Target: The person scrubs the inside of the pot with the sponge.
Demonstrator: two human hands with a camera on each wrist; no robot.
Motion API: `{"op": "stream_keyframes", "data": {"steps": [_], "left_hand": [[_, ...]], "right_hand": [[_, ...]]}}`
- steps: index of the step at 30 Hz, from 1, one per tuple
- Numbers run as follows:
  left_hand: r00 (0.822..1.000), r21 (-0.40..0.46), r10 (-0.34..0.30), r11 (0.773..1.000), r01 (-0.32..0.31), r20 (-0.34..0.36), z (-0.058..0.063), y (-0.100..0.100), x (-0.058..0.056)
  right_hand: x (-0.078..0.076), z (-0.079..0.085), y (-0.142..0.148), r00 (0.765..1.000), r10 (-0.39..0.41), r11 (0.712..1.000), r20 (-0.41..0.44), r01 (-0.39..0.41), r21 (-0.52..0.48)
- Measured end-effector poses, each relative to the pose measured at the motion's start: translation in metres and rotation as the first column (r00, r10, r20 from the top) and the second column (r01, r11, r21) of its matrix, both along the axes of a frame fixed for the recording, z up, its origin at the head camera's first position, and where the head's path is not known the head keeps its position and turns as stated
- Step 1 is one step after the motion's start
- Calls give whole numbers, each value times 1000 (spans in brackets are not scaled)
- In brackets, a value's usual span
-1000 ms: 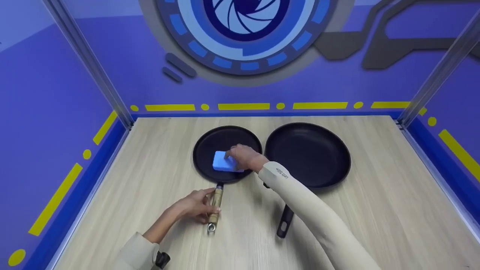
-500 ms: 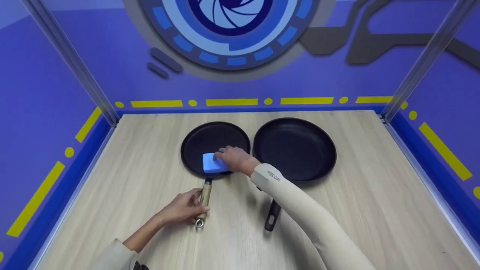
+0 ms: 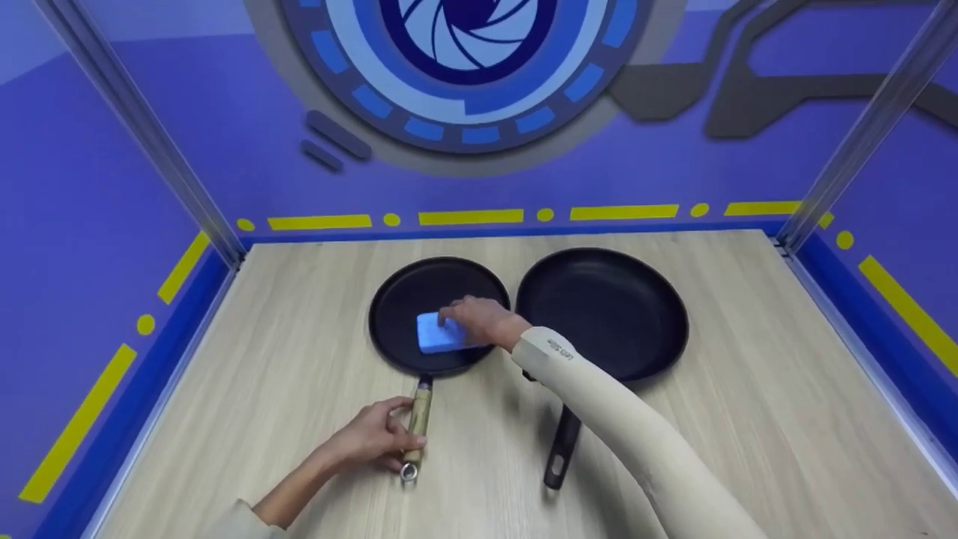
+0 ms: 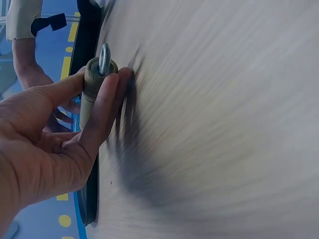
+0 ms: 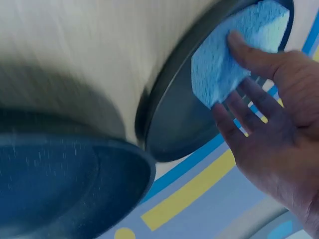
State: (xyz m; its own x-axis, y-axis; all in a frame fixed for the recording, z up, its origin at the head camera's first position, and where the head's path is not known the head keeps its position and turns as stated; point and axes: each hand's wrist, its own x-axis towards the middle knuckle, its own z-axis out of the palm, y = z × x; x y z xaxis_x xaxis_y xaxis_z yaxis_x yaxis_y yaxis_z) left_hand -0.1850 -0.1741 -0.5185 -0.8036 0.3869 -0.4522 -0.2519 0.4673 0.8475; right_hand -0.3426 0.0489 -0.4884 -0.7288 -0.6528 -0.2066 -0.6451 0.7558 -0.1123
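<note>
A flat black pan with a wooden handle lies on the table, left of centre. My left hand pinches that handle between thumb and fingers; in the left wrist view the metal hanging ring sticks out past the fingertips. Over the pan's surface, my right hand grips a light blue sponge. The right wrist view shows the sponge between thumb and fingers, against the pan. Part of the sponge is hidden behind the fingers.
A larger, deeper black frying pan sits close on the right, its black handle pointing toward me under the right forearm. The wooden table ends at blue panels at the back and sides.
The sponge in my right hand slides a short way about on the pan, toward its near edge and then slightly back. My left hand keeps its hold on the handle. The head view shifts slightly.
</note>
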Motion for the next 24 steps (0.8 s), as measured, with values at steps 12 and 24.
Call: {"op": "stream_keyframes", "data": {"steps": [12, 24], "left_hand": [[994, -43, -79, 996, 76, -73, 1, 10, 8], [993, -122, -69, 991, 57, -96, 5, 0, -3]], "right_hand": [[-28, -13, 21, 970, -202, 979, -133, 204, 0], [-19, 4, 15, 989, -146, 986, -7, 147, 81]]}}
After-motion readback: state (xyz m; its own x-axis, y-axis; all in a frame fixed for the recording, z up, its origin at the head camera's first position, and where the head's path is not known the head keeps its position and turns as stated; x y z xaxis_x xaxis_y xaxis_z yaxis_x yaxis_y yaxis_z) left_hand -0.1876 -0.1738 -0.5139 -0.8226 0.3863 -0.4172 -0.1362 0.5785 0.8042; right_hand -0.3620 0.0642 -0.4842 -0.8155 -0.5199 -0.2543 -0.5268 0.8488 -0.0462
